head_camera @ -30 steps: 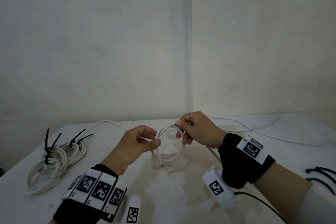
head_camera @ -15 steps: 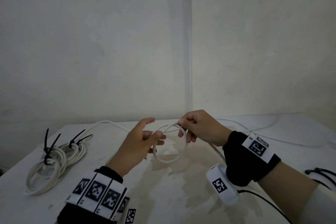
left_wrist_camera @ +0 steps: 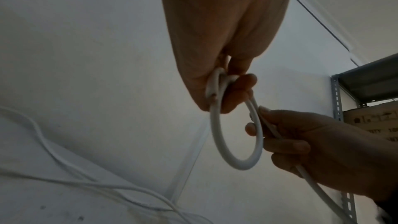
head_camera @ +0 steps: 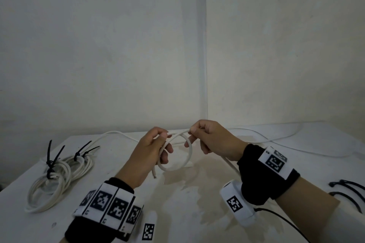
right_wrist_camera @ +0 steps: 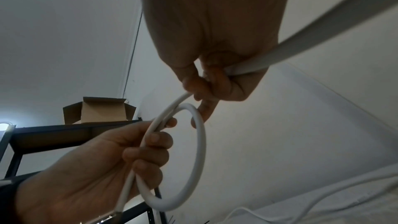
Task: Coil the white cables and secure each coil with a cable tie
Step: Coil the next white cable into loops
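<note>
Above the table I hold a white cable loop (head_camera: 177, 168) between both hands. My left hand (head_camera: 165, 144) grips the loop's left side, fingers curled round two strands, and the cut cable end (head_camera: 154, 175) hangs below it. My right hand (head_camera: 191, 135) pinches the cable at the loop's top right; the rest of the cable (head_camera: 231, 165) trails from under it toward the table. The left wrist view shows the left hand (left_wrist_camera: 228, 91) on the loop (left_wrist_camera: 241, 166). The right wrist view shows the right hand (right_wrist_camera: 206, 94) feeding the loop (right_wrist_camera: 200, 151).
Finished white coils (head_camera: 49, 183) bound with black cable ties (head_camera: 52, 156) lie at the table's left edge. Loose black ties (head_camera: 349, 189) lie at the right edge. More white cable (head_camera: 280, 141) runs along the back of the white table (head_camera: 197, 219), close to the wall.
My left hand opened its fingers half a second ago and has now closed again round the loop. The right hand has laid more cable across the top of the loop.
</note>
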`<state>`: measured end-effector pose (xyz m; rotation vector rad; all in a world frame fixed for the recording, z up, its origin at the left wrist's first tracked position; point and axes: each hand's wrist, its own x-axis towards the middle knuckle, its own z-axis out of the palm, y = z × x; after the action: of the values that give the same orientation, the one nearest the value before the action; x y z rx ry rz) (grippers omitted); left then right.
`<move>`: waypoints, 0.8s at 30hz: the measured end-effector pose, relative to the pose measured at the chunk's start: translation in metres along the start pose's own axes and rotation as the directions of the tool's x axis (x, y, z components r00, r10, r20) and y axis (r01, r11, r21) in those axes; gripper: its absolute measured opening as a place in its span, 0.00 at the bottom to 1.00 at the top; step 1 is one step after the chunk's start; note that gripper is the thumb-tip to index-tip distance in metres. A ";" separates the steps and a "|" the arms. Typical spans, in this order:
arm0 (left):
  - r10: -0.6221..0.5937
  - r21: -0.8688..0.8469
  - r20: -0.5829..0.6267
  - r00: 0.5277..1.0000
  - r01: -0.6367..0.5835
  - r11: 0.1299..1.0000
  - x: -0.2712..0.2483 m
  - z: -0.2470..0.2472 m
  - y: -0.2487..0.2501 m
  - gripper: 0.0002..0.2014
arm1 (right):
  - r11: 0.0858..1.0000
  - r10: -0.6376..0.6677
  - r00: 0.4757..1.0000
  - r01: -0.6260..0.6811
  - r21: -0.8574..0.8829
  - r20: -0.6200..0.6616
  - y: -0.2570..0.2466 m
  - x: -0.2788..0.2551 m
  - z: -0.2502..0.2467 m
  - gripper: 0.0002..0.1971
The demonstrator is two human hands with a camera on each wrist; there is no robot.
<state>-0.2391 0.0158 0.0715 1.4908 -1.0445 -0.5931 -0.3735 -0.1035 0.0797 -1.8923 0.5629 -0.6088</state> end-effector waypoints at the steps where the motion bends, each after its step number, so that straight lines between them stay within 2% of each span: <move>1: -0.003 0.006 0.017 1.000 0.003 1.000 0.000 0.000 0.000 0.10 | 1.000 -0.006 1.000 0.006 -0.017 -0.011 0.000 0.000 0.001 0.10; 5: 0.001 0.030 0.047 0.999 -0.003 1.000 -0.001 0.002 0.000 0.08 | 0.999 -0.018 0.998 0.016 -0.040 -0.066 0.001 0.000 0.004 0.09; 8: 0.097 0.168 0.026 0.995 -0.100 0.981 0.000 0.001 -0.003 0.06 | 0.999 -0.023 0.997 0.020 -0.048 -0.076 0.001 0.000 0.002 0.08; 11: 0.165 0.239 0.010 0.986 -0.162 0.957 0.001 0.000 -0.005 0.08 | 0.998 -0.045 0.999 0.045 -0.037 -0.016 0.000 -0.001 0.002 0.08; 15: 0.228 0.242 0.012 0.974 -0.224 0.944 -0.003 0.007 -0.005 0.08 | 0.955 -0.174 0.985 0.169 -0.244 -0.001 0.001 0.001 0.007 0.13; 18: 0.310 0.425 -0.053 0.949 -0.260 0.867 -0.002 0.006 -0.007 0.07 | 0.940 -0.200 0.979 0.180 -0.291 -0.043 0.004 0.004 0.006 0.15; 20: 0.252 0.456 -0.103 0.962 -0.180 0.872 -0.001 0.003 -0.006 0.11 | 0.936 -0.192 0.980 0.166 -0.311 -0.054 0.007 0.005 0.004 0.15; 21: 0.188 0.396 -0.093 0.978 -0.136 0.908 -0.001 0.000 -0.005 0.13 | 0.936 -0.185 0.981 0.158 -0.315 -0.056 0.009 0.005 0.002 0.15; 24: 0.003 0.079 0.084 0.996 -0.010 0.997 -0.005 -0.005 0.001 0.15 | 0.943 -0.153 0.987 0.128 -0.307 -0.058 0.012 0.005 -0.003 0.13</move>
<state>-0.2374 0.0231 0.0723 1.5417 -1.1488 -0.6206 -0.3730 -0.1130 0.0710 -2.2192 0.6041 -0.7274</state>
